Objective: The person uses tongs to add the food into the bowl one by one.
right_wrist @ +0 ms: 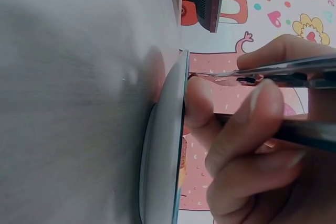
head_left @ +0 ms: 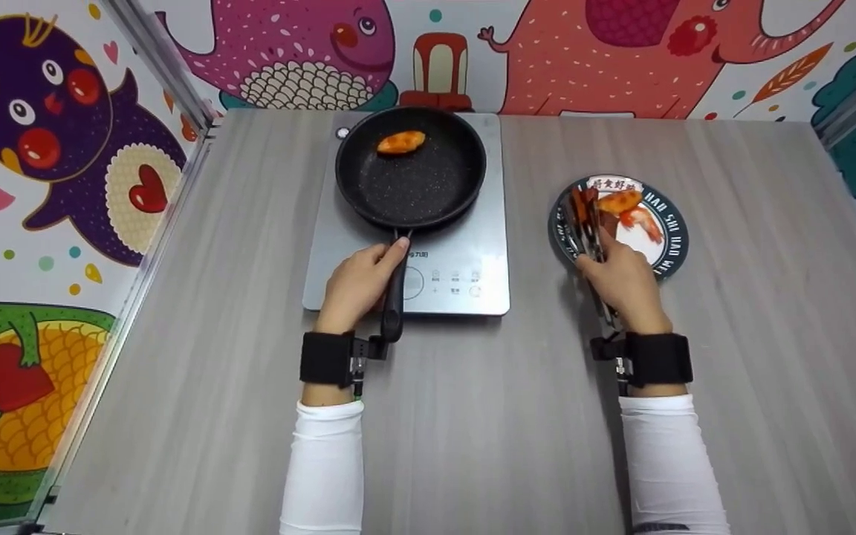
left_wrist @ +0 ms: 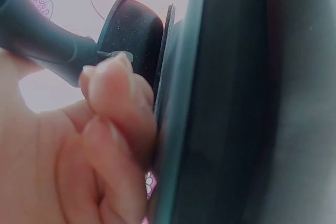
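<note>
My left hand [head_left: 361, 282] grips the handle [head_left: 393, 305] of a black speckled frying pan [head_left: 420, 186], thumb along its top. The pan sits on a silver induction cooktop [head_left: 465, 238], and one golden-brown piece of food [head_left: 401, 143], shaped like a chicken wing, lies near its far side. My right hand [head_left: 625, 279] holds metal tongs [right_wrist: 294, 69] between thumb and fingers, low over the left side of a plate [head_left: 677, 256]. Dark reddish strips [head_left: 584, 200] show by the tong tips; whether they are pinched I cannot tell. Beside them lie another golden-brown piece [head_left: 620, 200] and a shrimp [head_left: 642, 221].
Both the cooktop and the plate stand on a grey wood-grain table [head_left: 472, 431], with the plate to the cooktop's right. Cartoon-printed panels [head_left: 621, 59] close off the back and the left side. Black camera straps [head_left: 662, 359] wrap both wrists.
</note>
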The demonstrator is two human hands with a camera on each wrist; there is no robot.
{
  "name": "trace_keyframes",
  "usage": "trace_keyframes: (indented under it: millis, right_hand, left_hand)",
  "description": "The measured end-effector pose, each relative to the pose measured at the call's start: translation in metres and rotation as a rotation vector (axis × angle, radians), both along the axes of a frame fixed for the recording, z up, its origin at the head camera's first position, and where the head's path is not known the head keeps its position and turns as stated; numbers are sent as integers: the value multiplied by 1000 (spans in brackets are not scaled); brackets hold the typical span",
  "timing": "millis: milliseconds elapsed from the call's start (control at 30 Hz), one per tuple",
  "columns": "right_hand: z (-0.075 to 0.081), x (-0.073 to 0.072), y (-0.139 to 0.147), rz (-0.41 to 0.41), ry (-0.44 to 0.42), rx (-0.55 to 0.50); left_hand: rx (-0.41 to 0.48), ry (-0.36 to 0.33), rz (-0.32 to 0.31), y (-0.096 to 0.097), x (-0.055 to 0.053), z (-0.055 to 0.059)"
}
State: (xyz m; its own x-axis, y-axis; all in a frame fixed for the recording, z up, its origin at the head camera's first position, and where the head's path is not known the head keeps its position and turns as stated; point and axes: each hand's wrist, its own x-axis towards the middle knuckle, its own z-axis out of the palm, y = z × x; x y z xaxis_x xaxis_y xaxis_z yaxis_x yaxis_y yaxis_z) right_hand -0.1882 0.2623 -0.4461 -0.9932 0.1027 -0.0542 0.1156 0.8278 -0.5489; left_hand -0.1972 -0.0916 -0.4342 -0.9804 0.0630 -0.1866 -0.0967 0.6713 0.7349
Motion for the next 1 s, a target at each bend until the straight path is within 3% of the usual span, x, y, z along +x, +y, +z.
trace_keyframes:
  millis: [133, 333, 467, 600, 700, 1000]
  right_hand:
    - [1, 0, 2, 8, 10, -4]
    - [1, -1, 8, -25, -7, -142]
    - [0, 0, 13, -74, -18, -369]
    - [4, 4, 19, -103, -9, -693]
    - [10, 8, 22, -102, -7, -864]
    - [16, 11, 20, -35, 65, -1142]
  left_hand:
    - [-4, 13, 2, 0, 0, 0]
    - [6, 13, -3, 1, 0, 0]
    - [6, 11, 0, 1, 0, -1]
    - [6, 11, 1, 1, 0, -1]
    - [5, 12, 3, 1, 0, -2]
    - [5, 2, 4, 1, 0, -1]
